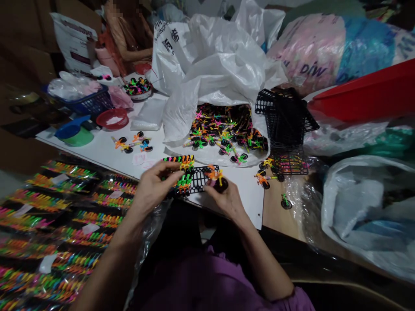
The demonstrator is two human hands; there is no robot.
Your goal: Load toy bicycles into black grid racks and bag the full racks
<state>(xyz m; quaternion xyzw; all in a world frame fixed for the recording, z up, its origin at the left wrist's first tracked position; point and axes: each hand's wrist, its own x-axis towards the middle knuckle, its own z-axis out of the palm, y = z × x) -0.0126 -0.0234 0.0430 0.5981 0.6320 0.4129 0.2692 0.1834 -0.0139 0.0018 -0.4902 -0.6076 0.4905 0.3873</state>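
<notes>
My left hand (pixel 161 182) is closed on the left end of a black plastic rack (pixel 198 180). Green, yellow and orange toy bikes (pixel 183 183) fill the rack's left part, while its grid shows bare toward the right. At that right end, my right hand (pixel 225 196) pinches an orange and yellow toy bicycle (pixel 216 173) with dark wheels. Beyond my hands, a big white sack (pixel 181 116) lies open toward me, with a heap of small colourful toy bikes (pixel 223 129) inside.
Black racks (pixel 285 116) are stacked right of the sack. Loose toy bikes (pixel 267 172) lie at the table's right edge. Packed bags of toys (pixel 65 233) cover the lower left. A red basket (pixel 112 119) and blue basket (pixel 86 103) stand left. Another person (pixel 129 39) sits across.
</notes>
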